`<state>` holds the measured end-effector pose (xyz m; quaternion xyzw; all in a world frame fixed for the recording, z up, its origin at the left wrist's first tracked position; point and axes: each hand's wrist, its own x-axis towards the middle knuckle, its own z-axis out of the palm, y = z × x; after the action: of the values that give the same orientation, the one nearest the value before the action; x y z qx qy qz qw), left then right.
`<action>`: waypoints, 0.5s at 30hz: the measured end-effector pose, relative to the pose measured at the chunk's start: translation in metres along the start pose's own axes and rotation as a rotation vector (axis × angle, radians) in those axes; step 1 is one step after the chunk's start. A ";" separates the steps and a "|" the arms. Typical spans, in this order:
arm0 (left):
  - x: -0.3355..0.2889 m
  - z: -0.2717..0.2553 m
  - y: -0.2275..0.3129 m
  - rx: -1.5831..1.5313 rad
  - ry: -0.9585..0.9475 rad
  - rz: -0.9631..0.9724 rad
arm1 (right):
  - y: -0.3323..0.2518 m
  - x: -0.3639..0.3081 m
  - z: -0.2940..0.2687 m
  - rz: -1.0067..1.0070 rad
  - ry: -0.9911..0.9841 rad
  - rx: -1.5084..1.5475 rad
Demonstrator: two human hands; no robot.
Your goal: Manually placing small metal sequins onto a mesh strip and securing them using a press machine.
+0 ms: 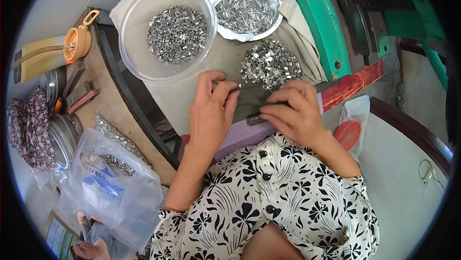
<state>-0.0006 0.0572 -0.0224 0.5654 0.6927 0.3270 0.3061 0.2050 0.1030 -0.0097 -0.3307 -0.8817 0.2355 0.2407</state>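
My left hand [209, 112] is pinched, thumb against index finger, with a tiny shiny metal piece [240, 85] at its fingertips. To its right, my right hand [297, 112] has its fingers bent and drawn together; whatever they grip is hidden. Beside those fingertips lies a small dark metal block [254, 119], close to the purple checked cloth [240, 137]. Just beyond both hands, a loose heap of small flat metal pieces [271, 64] rests on the grey-green cloth [223, 63].
A clear round tub [130, 43] of short metal parts stands far left, beside a lined white bowl [277, 24] of thin shiny pieces. Green machine framing [312, 19] borders the right. At left are a wooden table [108, 96], plastic bag [129, 197] and orange-lidded container [77, 43]; another person [103, 241] sits lower left.
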 end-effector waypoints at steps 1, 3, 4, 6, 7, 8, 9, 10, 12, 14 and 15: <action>-0.001 -0.001 -0.001 -0.003 -0.004 -0.007 | 0.003 0.006 -0.001 -0.019 0.021 -0.020; -0.002 -0.003 -0.002 -0.006 -0.010 -0.009 | 0.009 0.020 0.001 -0.013 0.042 -0.053; -0.003 -0.003 -0.002 -0.019 -0.010 -0.014 | 0.012 0.028 0.005 -0.032 0.052 -0.057; -0.003 -0.003 -0.002 -0.031 -0.009 -0.021 | 0.016 0.041 0.013 -0.046 0.056 -0.079; -0.002 -0.001 -0.001 -0.035 0.013 -0.010 | 0.016 0.045 0.015 -0.050 0.009 -0.106; -0.001 0.000 -0.001 -0.042 0.028 0.002 | 0.014 0.048 0.017 -0.063 0.007 -0.105; -0.001 0.001 0.000 -0.038 0.034 -0.003 | 0.013 0.050 0.020 -0.063 -0.010 -0.122; 0.000 0.003 0.000 -0.008 0.040 0.002 | 0.012 0.052 0.021 -0.057 -0.024 -0.145; 0.000 0.005 0.000 0.018 0.039 0.004 | 0.013 0.054 0.022 -0.081 -0.032 -0.153; 0.002 0.006 0.001 0.029 0.041 0.006 | 0.013 0.054 0.021 -0.098 -0.031 -0.173; 0.003 0.007 0.001 0.034 0.042 -0.002 | 0.013 0.053 0.020 -0.092 -0.016 -0.166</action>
<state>0.0051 0.0608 -0.0254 0.5630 0.7049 0.3265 0.2821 0.1643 0.1437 -0.0182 -0.3067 -0.9143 0.1532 0.2158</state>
